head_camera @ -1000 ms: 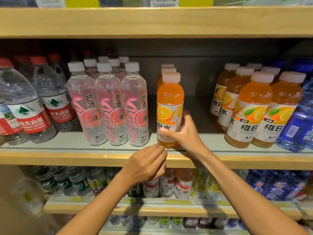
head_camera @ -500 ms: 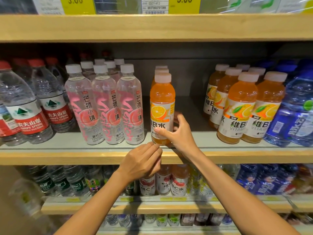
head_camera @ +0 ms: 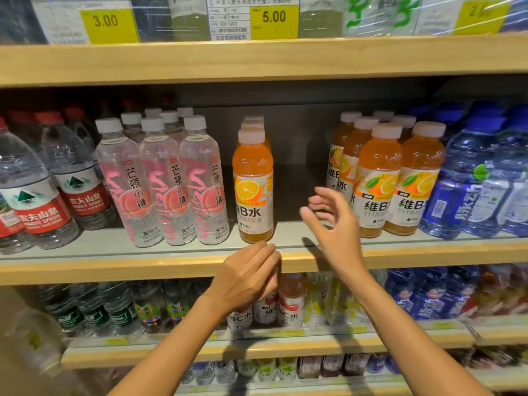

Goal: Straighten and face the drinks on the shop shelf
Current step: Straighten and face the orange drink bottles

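Note:
An orange vitamin drink bottle (head_camera: 253,190) with a white cap stands upright at the front of the middle shelf (head_camera: 114,264), label facing out, with more of its kind in a row behind it. My right hand (head_camera: 333,224) hovers to the right of it, fingers spread and loosely bent, touching nothing. My left hand (head_camera: 247,277) rests at the shelf's front edge just below the bottle, its fingers bent and holding nothing. Further right stands a group of orange bottles (head_camera: 380,181), the front ones facing out.
Pink-labelled clear bottles (head_camera: 163,181) stand left of the orange row, red-labelled water bottles (head_camera: 37,195) further left. Blue bottles (head_camera: 480,178) fill the right end. A bare gap lies between the two orange groups. Price tags (head_camera: 271,18) hang on the shelf above; more drinks below.
My right hand has let go of the front orange bottle and drawn away to the right, opening. The bottle stays upright. My left hand has stayed at the shelf edge.

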Motion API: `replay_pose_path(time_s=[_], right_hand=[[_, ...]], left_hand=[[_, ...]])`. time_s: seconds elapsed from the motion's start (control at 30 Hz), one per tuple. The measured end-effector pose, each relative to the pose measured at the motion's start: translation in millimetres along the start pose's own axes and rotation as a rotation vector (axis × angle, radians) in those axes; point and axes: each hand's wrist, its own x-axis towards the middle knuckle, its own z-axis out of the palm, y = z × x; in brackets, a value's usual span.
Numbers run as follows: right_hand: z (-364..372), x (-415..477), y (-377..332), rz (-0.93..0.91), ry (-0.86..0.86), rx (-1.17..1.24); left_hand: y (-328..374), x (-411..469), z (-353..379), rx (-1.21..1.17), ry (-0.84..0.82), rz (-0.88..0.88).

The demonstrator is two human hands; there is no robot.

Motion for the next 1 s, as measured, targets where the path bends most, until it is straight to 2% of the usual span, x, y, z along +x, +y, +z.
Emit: replay_pose_path(time_s=[0.13, 0.2, 0.4, 0.53, 0.73, 0.87, 1.0], right_hand=[[-47, -6, 9, -0.076, 0.368, -0.229], [-59, -3, 13, -0.034, 0.422, -0.335], [-58, 4, 24, 0.045, 0.368, -0.399], [-56, 10, 25, 0.065, 0.389, -0.449], [-50, 14, 29, 0.042, 0.312, -0.420], [-43, 19, 36, 0.110, 0.222, -0.414], [-41, 30, 40, 0.132, 0.203, -0.477]], left_hand=[[22, 43, 18, -0.060, -0.037, 0.029], [29, 58, 26, -0.081, -0.104, 0.030], [32, 67, 38, -0.042, -0.233, 0.013], [31, 66, 40, -0.043, -0.235, 0.007], [32, 65, 42, -0.023, -0.232, -0.008], [33, 65, 41, -0.023, -0.231, -0.008], [33, 64, 42, -0.012, -0.232, -0.013]])
